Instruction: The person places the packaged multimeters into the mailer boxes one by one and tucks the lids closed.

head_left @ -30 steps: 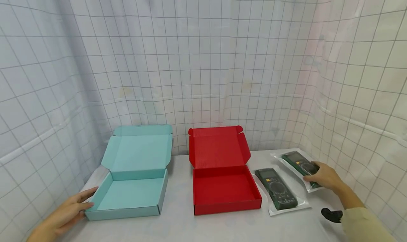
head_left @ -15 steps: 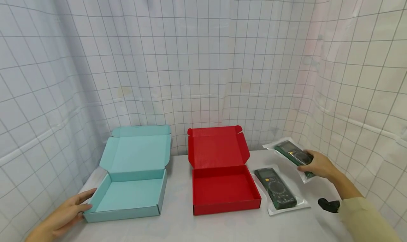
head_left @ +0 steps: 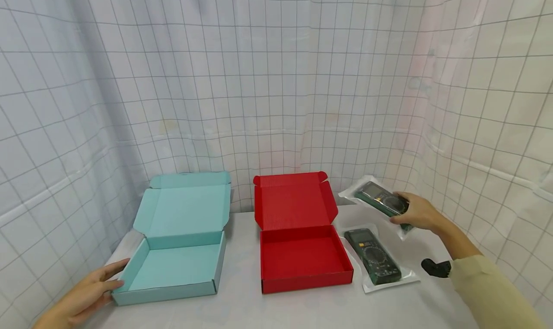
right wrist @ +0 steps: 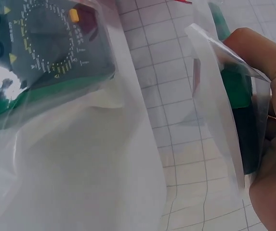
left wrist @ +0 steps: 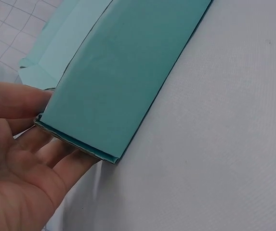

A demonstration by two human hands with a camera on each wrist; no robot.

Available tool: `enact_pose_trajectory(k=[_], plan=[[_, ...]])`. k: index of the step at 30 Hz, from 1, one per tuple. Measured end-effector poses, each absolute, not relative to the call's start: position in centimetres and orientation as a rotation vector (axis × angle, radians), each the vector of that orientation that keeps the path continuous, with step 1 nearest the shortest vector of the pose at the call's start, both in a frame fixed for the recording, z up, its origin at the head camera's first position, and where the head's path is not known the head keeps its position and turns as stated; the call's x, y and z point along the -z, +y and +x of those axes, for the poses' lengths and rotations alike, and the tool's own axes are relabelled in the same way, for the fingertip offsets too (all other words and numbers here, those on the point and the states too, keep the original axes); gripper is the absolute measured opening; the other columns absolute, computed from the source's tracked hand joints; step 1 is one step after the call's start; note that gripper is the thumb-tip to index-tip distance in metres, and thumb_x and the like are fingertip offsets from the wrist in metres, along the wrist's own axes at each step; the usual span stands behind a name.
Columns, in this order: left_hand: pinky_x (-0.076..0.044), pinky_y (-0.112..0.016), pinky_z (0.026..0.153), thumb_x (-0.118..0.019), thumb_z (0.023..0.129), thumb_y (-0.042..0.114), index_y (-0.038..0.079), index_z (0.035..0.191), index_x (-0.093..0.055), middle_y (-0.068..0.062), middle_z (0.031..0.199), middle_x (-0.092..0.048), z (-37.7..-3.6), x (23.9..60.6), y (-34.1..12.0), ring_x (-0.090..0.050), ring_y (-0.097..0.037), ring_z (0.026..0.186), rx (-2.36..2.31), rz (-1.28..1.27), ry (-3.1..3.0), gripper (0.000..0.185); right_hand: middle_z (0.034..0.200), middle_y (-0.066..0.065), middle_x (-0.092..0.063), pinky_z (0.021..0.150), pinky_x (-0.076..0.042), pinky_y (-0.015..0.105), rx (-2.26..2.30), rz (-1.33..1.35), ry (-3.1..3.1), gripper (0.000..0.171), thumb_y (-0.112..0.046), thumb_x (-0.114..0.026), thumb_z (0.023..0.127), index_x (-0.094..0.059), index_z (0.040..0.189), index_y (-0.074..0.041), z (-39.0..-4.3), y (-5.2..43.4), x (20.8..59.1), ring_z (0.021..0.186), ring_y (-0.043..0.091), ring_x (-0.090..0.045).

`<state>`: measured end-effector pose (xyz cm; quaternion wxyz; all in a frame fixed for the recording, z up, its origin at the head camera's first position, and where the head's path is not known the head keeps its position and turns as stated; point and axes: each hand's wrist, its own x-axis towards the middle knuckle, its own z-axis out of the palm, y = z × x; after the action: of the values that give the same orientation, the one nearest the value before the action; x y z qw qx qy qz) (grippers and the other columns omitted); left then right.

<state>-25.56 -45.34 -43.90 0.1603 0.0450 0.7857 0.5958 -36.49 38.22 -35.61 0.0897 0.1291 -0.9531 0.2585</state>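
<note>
While the left hand (head_left: 88,293) rests with straight fingers against the near left corner of the open teal box (head_left: 174,266), the right hand (head_left: 418,213) grips a bagged multimeter (head_left: 380,200) aloft, right of the red box (head_left: 302,252), above another bagged multimeter (head_left: 377,262) on the table (head_left: 302,310).

This looks like a small staged recording booth rather than a lived-in room: a white curtain (head_left: 276,79) printed with a grey grid hangs in folds on three sides and closes off the space. Inside stands a plain white bench (head_left: 242,305) carrying only a few neatly spaced props: an open teal box (head_left: 177,266), an open red box (head_left: 302,257) and a bagged multimeter (head_left: 373,261). No furniture, shelves or tools of a home or workshop show.
</note>
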Motion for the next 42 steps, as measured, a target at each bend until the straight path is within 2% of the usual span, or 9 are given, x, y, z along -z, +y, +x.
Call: enact_pose_trajectory(k=[17,21,24,29,31,33,36,38,42], plan=[[-0.049,-0.026,0.092,-0.051,0.108,0.008,-0.015,0.157,0.002,-0.036,0.162,0.010,-25.5,44.1,-45.4,-0.044,0.011,0.110,-1.695,0.099,2.282,0.075,0.129,0.022,-0.060,0.079,-0.051,0.040,-0.768,0.566,-2.808,0.095,-0.034,-0.088,0.076,-0.044,0.150,0.008,-38.1,33.4,33.9,0.101,0.031,-0.058],[-0.051,-0.026,0.092,-0.050,0.109,0.007,-0.016,0.156,0.003,-0.021,0.162,-0.013,-25.4,44.3,-45.7,-0.046,0.016,0.106,-1.717,0.156,2.246,0.074,0.126,0.021,-0.061,0.077,-0.053,0.039,-0.760,0.601,-2.810,0.093,-0.035,-0.087,0.076,-0.046,0.149,0.006,-38.2,32.1,33.7,0.099,0.031,-0.058],[-0.052,-0.026,0.092,-0.048,0.109,0.006,-0.017,0.155,0.004,-0.015,0.159,-0.017,-25.4,44.4,-45.9,-0.048,0.015,0.107,-1.735,0.193,2.220,0.073,0.123,0.020,-0.061,0.075,-0.054,0.038,-0.765,0.644,-2.803,0.091,-0.035,-0.086,0.076,-0.048,0.147,0.006,-38.2,31.2,33.6,0.098,0.031,-0.058],[-0.050,-0.023,0.091,-0.047,0.109,0.006,-0.017,0.155,0.007,-0.031,0.162,0.010,-25.4,44.5,-45.7,-0.045,0.019,0.105,-1.737,0.175,2.210,0.074,0.123,0.016,-0.062,0.078,-0.053,0.037,-0.766,0.695,-2.802,0.090,-0.033,-0.086,0.075,-0.049,0.147,0.004,-38.5,29.8,33.7,0.100,0.030,-0.058],[-0.050,-0.023,0.091,-0.047,0.109,0.006,-0.017,0.155,0.007,-0.030,0.162,0.010,-25.4,44.5,-45.7,-0.045,0.019,0.104,-1.741,0.174,2.207,0.074,0.123,0.015,-0.062,0.079,-0.053,0.037,-0.770,0.703,-2.814,0.090,-0.033,-0.086,0.074,-0.049,0.148,0.002,-38.6,29.4,33.8,0.101,0.029,-0.057],[-0.051,-0.024,0.091,-0.047,0.109,0.005,-0.017,0.155,0.005,-0.018,0.163,-0.015,-25.3,44.6,-45.8,-0.047,0.018,0.106,-1.762,0.192,2.191,0.073,0.123,0.014,-0.062,0.080,-0.053,0.038,-0.777,0.728,-2.816,0.090,-0.032,-0.085,0.074,-0.049,0.148,0.003,-38.7,28.9,33.7,0.102,0.029,-0.057],[-0.052,-0.026,0.092,-0.046,0.109,0.004,-0.017,0.155,0.000,0.016,0.142,-0.040,-25.3,44.7,-46.1,-0.050,0.014,0.108,-1.804,0.236,2.155,0.069,0.122,0.013,-0.062,0.079,-0.053,0.038,-0.786,0.763,-2.811,0.090,-0.032,-0.085,0.073,-0.049,0.148,0.003,-38.7,28.2,33.6,0.101,0.029,-0.057],[-0.053,-0.027,0.093,-0.046,0.109,0.003,-0.019,0.155,-0.002,0.031,0.126,-0.039,-25.2,44.8,-46.2,-0.051,0.012,0.109,-1.822,0.264,2.137,0.067,0.122,0.012,-0.062,0.080,-0.054,0.038,-0.793,0.790,-2.807,0.090,-0.032,-0.085,0.074,-0.049,0.148,0.002,-38.8,27.8,33.5,0.101,0.028,-0.058],[-0.053,-0.027,0.092,-0.046,0.109,0.003,-0.020,0.153,0.004,0.033,0.124,-0.038,-25.3,44.8,-46.3,-0.050,0.014,0.109,-1.816,0.281,2.135,0.069,0.122,0.011,-0.062,0.081,-0.053,0.038,-0.807,0.845,-2.809,0.090,-0.032,-0.085,0.073,-0.049,0.148,0.002,-38.8,26.9,33.5,0.102,0.027,-0.057]])
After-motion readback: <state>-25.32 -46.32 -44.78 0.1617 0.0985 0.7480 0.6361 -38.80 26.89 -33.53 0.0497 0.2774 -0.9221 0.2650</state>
